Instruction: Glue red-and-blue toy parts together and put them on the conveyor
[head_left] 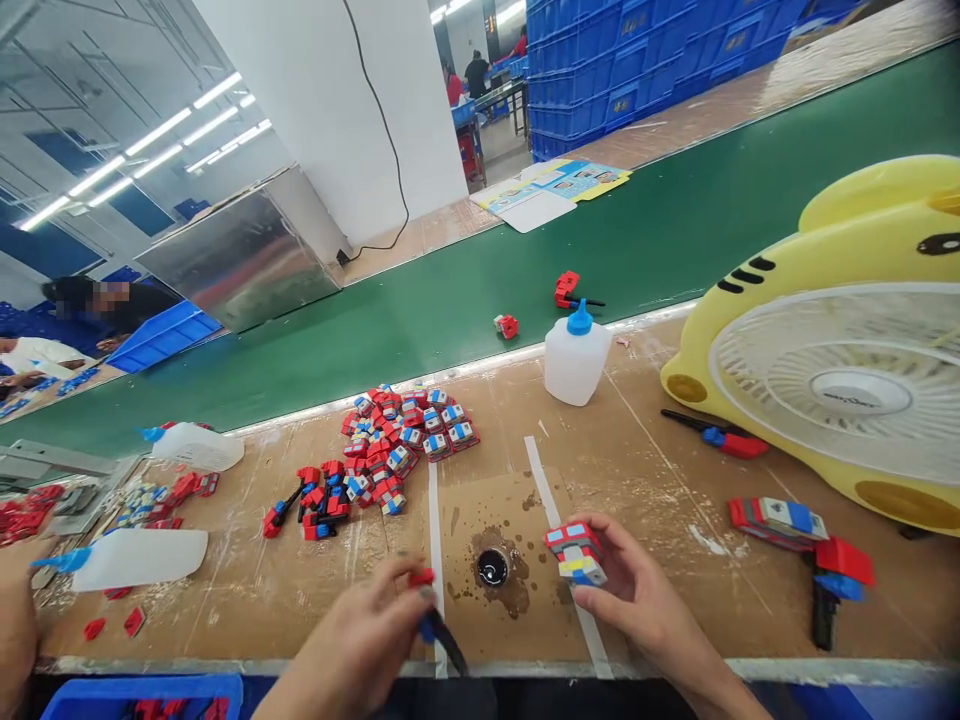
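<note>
My left hand [367,635] is closed on a small toy part [442,635] in red, blue and black; its black rod points down toward the table edge, and the fingers hide some of it. Between the thumb and fingers of my right hand [637,590] is a red toy block [576,550] with blue, white and yellow faces. The two parts are apart. Between my hands a small round cup [493,568] of dark liquid stands on a wet-spotted cardboard sheet [480,500]. Ahead lies a heap of similar red toy blocks [397,440], with several black-rod parts [324,500] beside it.
A white squeeze bottle [577,360] stands at the back; two more lie left. A yellow fan [825,350] occupies the right, near an assembled toy [802,540]. Behind runs a green belt [420,310]. Another person's arm [16,630] is at far left, above a blue bin [142,690].
</note>
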